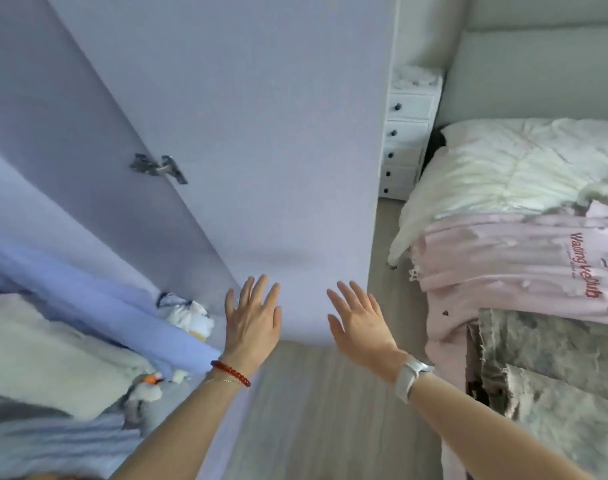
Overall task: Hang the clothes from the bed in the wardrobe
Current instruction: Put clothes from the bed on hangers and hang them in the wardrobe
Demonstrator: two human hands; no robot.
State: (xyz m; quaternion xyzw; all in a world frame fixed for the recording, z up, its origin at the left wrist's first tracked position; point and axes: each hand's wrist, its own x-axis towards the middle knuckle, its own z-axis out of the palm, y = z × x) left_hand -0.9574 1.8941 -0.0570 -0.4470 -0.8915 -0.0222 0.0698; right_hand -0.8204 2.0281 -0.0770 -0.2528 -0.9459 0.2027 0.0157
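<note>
Soft daylight, wide-angle warp, slight blur.

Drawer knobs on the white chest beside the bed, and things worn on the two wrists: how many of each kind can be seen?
Dark knobs on the white drawer chest: 5
Red bead bracelet: 1
Thin chain bracelet: 1
White wristband: 1
Total: 8

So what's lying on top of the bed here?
On the bed, a pink garment with red lettering lies across a grey furry blanket, with a cream quilt nearer the headboard. The mattress and anything under these layers is covered.
</note>
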